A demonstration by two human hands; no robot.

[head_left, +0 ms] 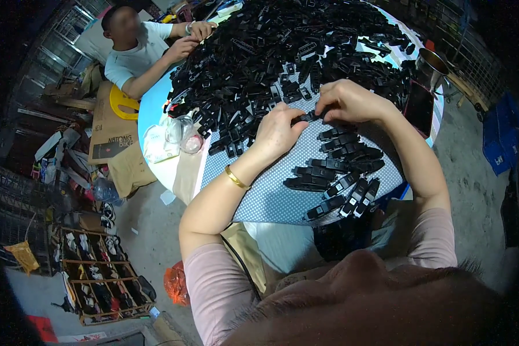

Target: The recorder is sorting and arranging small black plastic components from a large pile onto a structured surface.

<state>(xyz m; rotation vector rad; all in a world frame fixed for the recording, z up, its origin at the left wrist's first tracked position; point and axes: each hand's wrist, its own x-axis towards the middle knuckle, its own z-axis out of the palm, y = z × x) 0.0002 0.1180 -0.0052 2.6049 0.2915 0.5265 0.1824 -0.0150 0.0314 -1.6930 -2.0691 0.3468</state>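
Near the middle of the table, both my hands meet at one small black plastic part [311,117]. My left hand [277,128], below a gold bangle, pinches its left end between thumb and fingers. The right end is in the bent fingers of my right hand [345,101]. The part's exact kind is too small to make out. Just in front of my hands, several longer black plastic pieces [334,173] with light patches lie side by side in rough rows. Beyond them spreads a big heap of loose black plastic parts [254,63].
A patterned grey cloth [259,199] covers the near part of the round table. Clear plastic wrapping [181,135] lies left of the heap; a metal cup [431,64] stands at the right rim. Across the far left, a co-worker [141,55] handles parts. A blue crate [500,135] sits on the floor.
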